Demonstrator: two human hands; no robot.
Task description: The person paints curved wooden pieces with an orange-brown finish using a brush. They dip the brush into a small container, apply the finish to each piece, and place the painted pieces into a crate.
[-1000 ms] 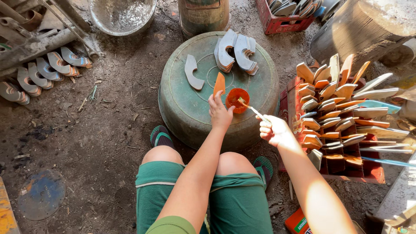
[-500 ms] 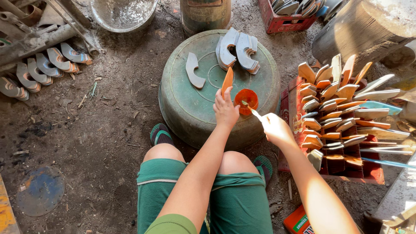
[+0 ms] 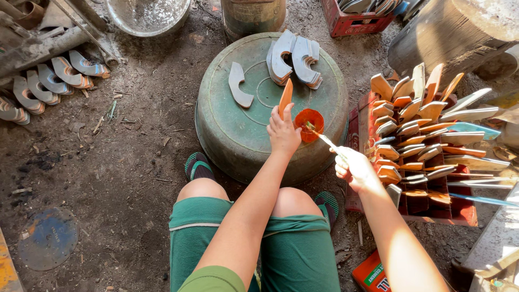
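1. While we look down past green shorts and bare knees, an upturned green basin sits on the dirt floor in front of us.
2. Our left hand is closed around an orange curved piece, holding it upright on the basin.
3. Our right hand grips a thin brush, whose tip dips into a small orange cup on the basin, just beside the left hand.
4. Grey curved pieces lie stacked at the basin's far edge, and one more lies alone nearby.
5. To our right, a red crate holds many orange-coated pieces standing on end.
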